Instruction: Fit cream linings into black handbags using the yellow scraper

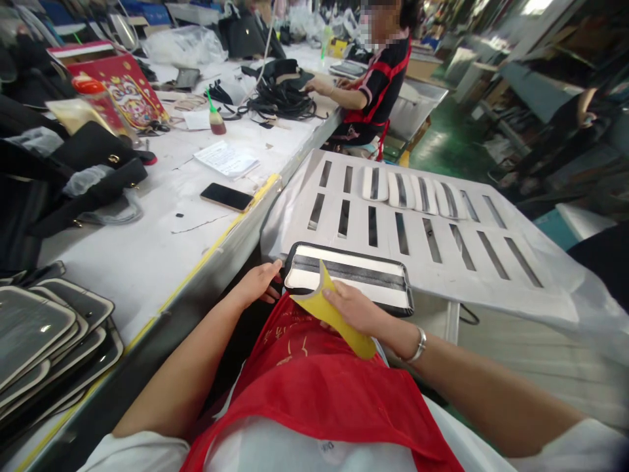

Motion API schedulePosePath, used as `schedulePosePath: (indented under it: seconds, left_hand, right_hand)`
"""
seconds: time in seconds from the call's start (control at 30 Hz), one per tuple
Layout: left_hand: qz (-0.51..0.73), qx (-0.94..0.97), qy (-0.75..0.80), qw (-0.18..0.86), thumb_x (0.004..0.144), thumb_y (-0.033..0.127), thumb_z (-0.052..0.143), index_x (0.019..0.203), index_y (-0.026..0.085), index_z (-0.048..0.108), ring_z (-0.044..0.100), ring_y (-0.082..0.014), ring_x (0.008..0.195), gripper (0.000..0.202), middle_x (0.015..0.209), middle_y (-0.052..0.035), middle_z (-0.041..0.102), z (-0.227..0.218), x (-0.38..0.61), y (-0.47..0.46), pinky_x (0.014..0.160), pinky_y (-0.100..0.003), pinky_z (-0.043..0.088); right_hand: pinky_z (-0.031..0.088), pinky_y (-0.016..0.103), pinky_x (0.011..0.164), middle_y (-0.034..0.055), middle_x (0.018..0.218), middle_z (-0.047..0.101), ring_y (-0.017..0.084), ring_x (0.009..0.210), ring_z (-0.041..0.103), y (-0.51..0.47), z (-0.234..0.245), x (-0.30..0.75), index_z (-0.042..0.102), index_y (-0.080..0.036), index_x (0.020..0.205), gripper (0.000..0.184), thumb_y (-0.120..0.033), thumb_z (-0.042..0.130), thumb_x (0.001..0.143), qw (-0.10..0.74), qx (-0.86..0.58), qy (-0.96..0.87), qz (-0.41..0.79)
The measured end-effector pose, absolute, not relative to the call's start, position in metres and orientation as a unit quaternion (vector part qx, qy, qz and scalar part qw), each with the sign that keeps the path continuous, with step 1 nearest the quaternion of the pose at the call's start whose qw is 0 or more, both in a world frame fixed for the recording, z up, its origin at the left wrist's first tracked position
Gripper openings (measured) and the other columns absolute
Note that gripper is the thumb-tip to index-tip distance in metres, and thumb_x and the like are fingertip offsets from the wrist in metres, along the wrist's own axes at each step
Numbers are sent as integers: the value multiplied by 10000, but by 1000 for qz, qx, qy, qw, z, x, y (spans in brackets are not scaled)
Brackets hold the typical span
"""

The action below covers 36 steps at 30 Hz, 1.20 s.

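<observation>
A flat white panel with a black rim and a dark centre strip [354, 272] lies across my lap, over a red apron [314, 387]. My left hand [256, 283] grips the panel's left end, fingers closed on its edge. My right hand [354, 308] holds a yellow curved scraper [330, 313]; its tip rests on the panel's near edge.
A stack of similar dark-rimmed panels [44, 334] sits at the left on the long white workbench [162, 242]. A phone [227, 196], papers, a small glue bottle [216, 121] and black bags lie on it. A slotted white rack [417, 229] holding white pieces stands ahead. Another person [373, 78] works at the far end.
</observation>
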<state>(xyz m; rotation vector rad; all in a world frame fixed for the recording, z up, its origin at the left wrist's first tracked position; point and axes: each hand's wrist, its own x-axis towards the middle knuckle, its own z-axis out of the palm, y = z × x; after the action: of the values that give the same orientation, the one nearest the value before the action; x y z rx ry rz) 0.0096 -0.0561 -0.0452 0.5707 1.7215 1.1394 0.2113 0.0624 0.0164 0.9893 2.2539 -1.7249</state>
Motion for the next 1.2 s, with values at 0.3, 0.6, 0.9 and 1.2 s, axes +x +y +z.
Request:
schedulePosePath:
  seconds: [0.3, 0.6, 0.9, 1.2]
  left_hand:
    - [298, 352, 751, 473, 856, 390, 500, 618, 179, 481, 487, -96, 385, 319, 511, 31, 487, -29, 11, -43, 341, -196, 417]
    - [304, 413, 736, 443, 850, 447, 505, 599, 197, 455, 446, -84, 363, 358, 492, 36, 468, -30, 6, -46, 315, -183, 349]
    - [442, 279, 574, 631, 833, 644, 436, 622, 165, 536, 537, -112, 453, 534, 534, -23, 573, -49, -11, -43, 454, -232, 437]
    - [484, 257, 587, 596, 697, 549, 689, 605, 181, 451, 406, -51, 331, 449, 428, 54, 492, -72, -9, -33, 335, -166, 256]
  right_hand:
    - [438, 178, 393, -18, 762, 624, 90, 454, 576, 122, 35, 166, 440, -178, 985, 290, -254, 645, 793, 200, 158, 815, -521]
    - [386, 190, 425, 9, 703, 645, 102, 437, 568, 127, 35, 141, 453, -141, 1020, 279, -219, 610, 802, 249, 104, 875, -402]
    - [396, 214, 464, 14, 619, 661, 144, 455, 591, 135, 22, 142, 453, -111, 1111, 378, -282, 601, 808, 251, 109, 878, -392]
    - [399, 216, 467, 1, 569, 630, 147, 441, 588, 130, 29, 138, 522, -84, 1101, 371, -254, 616, 784, 267, 127, 876, -381]
